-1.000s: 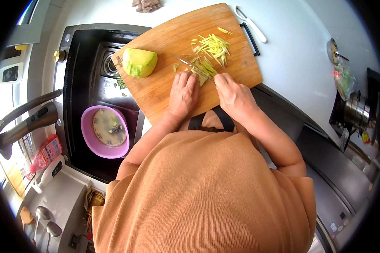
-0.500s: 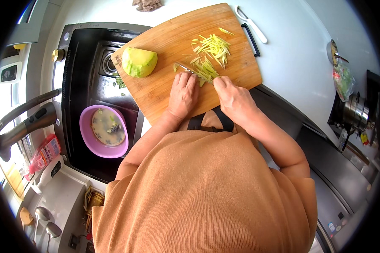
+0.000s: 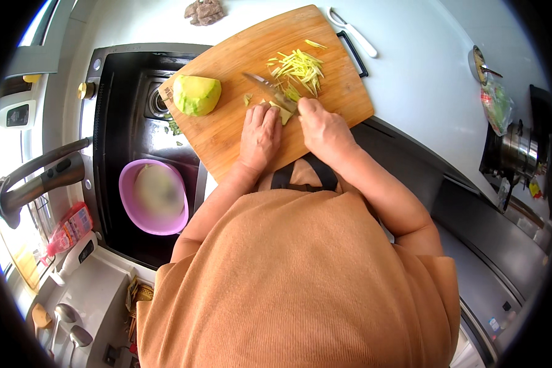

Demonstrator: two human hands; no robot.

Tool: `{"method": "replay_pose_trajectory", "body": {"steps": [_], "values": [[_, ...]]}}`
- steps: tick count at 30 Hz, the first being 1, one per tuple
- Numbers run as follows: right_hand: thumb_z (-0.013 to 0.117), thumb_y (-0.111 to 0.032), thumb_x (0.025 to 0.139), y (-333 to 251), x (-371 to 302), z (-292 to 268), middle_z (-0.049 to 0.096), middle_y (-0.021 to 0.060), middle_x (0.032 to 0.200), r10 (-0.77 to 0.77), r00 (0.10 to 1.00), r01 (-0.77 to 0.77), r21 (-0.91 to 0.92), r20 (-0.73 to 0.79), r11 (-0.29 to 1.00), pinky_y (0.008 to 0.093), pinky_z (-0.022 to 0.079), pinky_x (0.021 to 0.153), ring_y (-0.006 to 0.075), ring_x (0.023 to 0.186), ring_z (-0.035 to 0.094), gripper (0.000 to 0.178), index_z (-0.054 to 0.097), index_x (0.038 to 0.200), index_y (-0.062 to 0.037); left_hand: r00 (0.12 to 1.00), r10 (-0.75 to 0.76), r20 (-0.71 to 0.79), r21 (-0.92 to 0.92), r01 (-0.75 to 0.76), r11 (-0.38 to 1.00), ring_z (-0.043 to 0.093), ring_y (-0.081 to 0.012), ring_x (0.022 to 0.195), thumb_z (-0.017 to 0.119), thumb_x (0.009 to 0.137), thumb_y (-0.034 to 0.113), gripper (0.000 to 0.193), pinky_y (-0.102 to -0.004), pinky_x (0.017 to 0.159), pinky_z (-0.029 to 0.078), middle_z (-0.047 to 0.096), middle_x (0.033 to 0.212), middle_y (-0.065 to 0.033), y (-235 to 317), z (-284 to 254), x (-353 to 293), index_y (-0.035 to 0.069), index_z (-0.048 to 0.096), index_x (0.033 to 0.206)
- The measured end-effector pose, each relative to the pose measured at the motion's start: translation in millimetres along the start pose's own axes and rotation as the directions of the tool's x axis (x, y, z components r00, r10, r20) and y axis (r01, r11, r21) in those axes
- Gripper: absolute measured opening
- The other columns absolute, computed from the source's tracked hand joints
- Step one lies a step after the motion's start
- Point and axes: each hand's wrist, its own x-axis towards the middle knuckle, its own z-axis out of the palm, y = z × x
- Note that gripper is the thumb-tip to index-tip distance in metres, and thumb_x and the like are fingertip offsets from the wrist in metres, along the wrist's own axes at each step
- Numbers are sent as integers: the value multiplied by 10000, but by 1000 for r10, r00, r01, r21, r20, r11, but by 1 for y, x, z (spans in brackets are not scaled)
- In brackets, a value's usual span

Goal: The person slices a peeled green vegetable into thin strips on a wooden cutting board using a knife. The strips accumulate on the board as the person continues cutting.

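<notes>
My right hand [image 3: 324, 127] is closed round a kitchen knife [image 3: 265, 83]; its blade points to the far left across the cutting board [image 3: 227, 136]. Beside the blade, my left hand [image 3: 259, 136] presses curled fingertips on pale green vegetable slices [image 3: 281, 113], partly hidden under them. Yellow-green shreds [image 3: 300, 69] lie in a loose pile beyond the knife, with some against the blade. At the board's left end rests a large peeled, cut pale green vegetable [image 3: 196, 96]. A small scrap [image 3: 247, 99] lies left of the slices.
Left of the board is a black sink [image 3: 119, 116] holding a purple basin [image 3: 127, 195] of cloudy water. The board overlaps the sink's edge. A white-handled peeler [image 3: 360, 40] lies beyond the board's right end, and a brown cloth [image 3: 204, 11] at the back. A faucet [image 3: 46, 178] reaches in from the left.
The knife has shifted away from my left fingertips, and more of its blade and the slices show. Shreds that were by the blade now sit nearer the pile. The whole view has shifted slightly.
</notes>
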Motion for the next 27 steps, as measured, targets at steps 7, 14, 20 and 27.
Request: {"method": "replay_pose_trajectory", "body": {"steps": [7, 14, 20, 27], "values": [[524, 15, 823, 1, -8, -16, 578, 190, 935, -21, 999, 20, 31, 38, 999, 428, 544, 610, 373, 730, 641, 213, 437, 1016, -9, 1000, -15, -14, 6, 15, 1000, 544, -361, 910, 637, 769, -17, 238, -416, 798, 465, 569, 998, -165, 1, 1, 1, 15, 588, 999], [509, 45, 804, -1, -15, -29, 570, 199, 935, -60, 991, 60, 2, 123, 998, 428, 551, 614, 373, 736, 644, 288, 444, 1082, 8, 1000, -8, 0, -2, 8, 1000, 530, -363, 912, 636, 762, -19, 259, -413, 803, 461, 561, 1013, -167, 1, -1, 1, 7, 582, 1014], [527, 44, 794, -4, -8, -22, 567, 197, 950, -59, 989, 60, 1, 139, 998, 434, 553, 612, 363, 740, 651, 268, 443, 1044, 0, 1000, 2, 19, -5, -2, 1000, 521, -346, 898, 629, 754, -31, 277, -409, 808, 456, 553, 1007, -166, 1, -4, 2, -10, 570, 1024], [545, 26, 800, -5, -2, -8, 565, 201, 935, -35, 993, 36, -10, 116, 999, 437, 549, 604, 378, 727, 644, 232, 432, 999, -10, 1000, -3, 15, -21, 3, 1000, 521, -341, 893, 632, 743, -39, 286, -404, 805, 458, 549, 999, -164, 0, -3, 2, -10, 568, 1020]]}}
